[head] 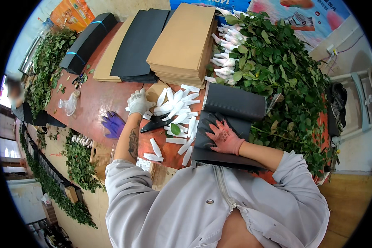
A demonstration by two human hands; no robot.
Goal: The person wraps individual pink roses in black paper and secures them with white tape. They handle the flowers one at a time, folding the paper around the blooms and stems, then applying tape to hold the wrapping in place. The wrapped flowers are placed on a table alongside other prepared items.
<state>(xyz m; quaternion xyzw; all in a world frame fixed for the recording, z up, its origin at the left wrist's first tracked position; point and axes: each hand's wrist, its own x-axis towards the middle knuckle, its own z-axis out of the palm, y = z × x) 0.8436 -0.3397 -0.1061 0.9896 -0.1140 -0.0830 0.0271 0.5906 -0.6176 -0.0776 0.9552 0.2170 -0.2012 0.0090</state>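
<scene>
My left hand (139,102), in a white work glove, rests on the red tabletop at the left edge of a loose pile of white mesh sleeves (176,105). Its palm side is hidden, so any grip there does not show. A black stapler-like tool (156,123) lies among the sleeves, with a green leaf (175,129) to its right. My right hand (225,136), in a coral glove with dark fingertips, presses flat with spread fingers on a black sheet (204,155). Beyond it lies a folded or rolled black section (235,100).
Brown cardboard sheets (183,37) and black sheets (139,40) are stacked at the back. Leafy stems with white-wrapped buds (276,62) cover the right side. A purple glove (113,124), clear plastic (69,104) and scissors (78,80) lie left. A person (17,96) is at far left.
</scene>
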